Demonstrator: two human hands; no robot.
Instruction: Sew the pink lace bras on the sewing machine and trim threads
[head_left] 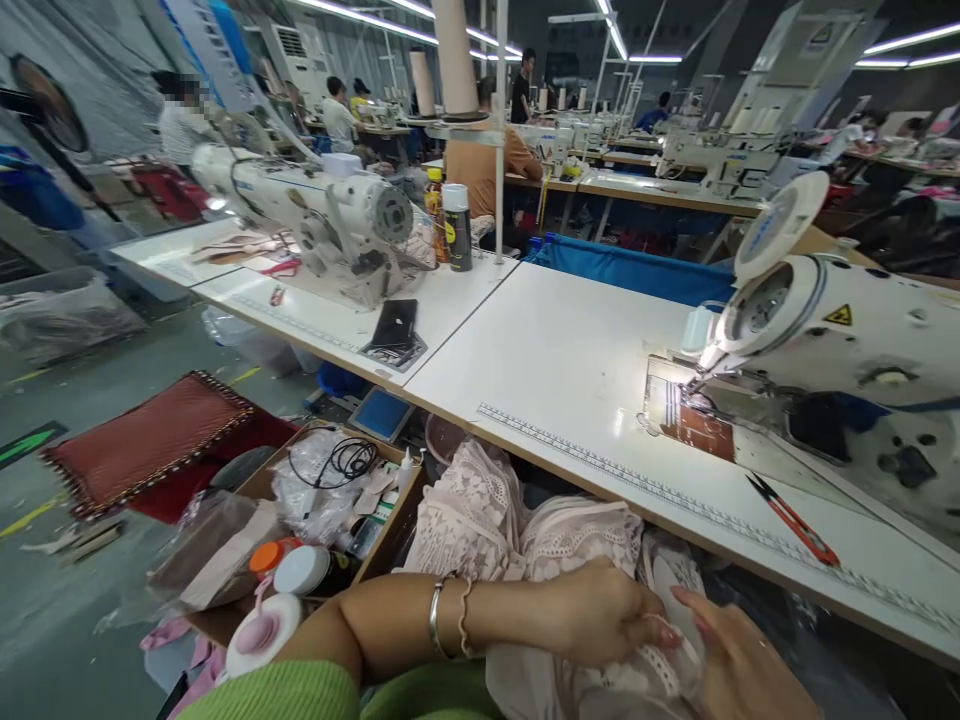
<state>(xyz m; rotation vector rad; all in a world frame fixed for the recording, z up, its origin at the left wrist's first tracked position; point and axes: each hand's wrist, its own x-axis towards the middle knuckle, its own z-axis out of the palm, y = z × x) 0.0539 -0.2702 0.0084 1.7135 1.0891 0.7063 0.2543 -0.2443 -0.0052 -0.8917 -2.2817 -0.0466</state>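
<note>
Pale pink lace bras (469,515) with moulded cups lie heaped in my lap below the table's front edge. My left hand (600,610) reaches across from the left, its fingers closed on a piece of the lace bra. Beside it, at the lower right, my right hand (757,655) grips the edge of the same piece with thumb and fingers. A curved pale edge of the bra shows between the two hands. The palms hide part of the fabric.
A sewing machine (847,330) stands on the white table (525,340) at right, with orange-handled snips (795,520) near it. Another sewing machine (315,210), a black phone (395,323) and a spray can (456,228) are at left. A cardboard box (397,510) holds bottles and cable.
</note>
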